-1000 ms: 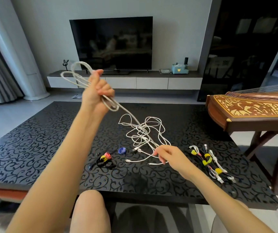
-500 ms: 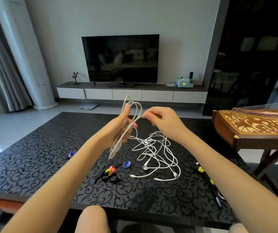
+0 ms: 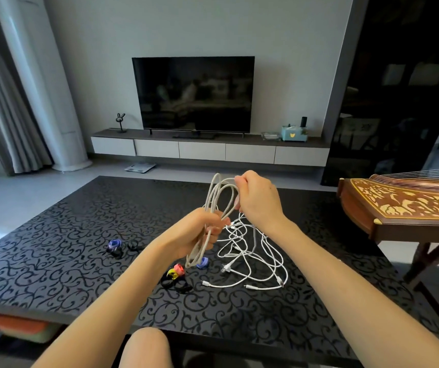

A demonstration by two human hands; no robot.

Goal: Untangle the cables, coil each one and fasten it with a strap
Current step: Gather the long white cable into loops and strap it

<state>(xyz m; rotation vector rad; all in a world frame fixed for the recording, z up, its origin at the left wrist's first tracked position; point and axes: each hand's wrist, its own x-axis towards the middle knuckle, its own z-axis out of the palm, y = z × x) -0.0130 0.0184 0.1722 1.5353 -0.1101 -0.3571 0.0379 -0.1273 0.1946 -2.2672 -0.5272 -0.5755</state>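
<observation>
Left hand grips the coil mid-loop, right hand pinches its top. I'd keep loops even, then grab a strap.

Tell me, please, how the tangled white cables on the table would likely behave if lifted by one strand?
Probably floppy: the coil in the left hand droops below the grip. The pile would likely lift as a clump, since its strands cross one another. Probably light, being thin.
</observation>
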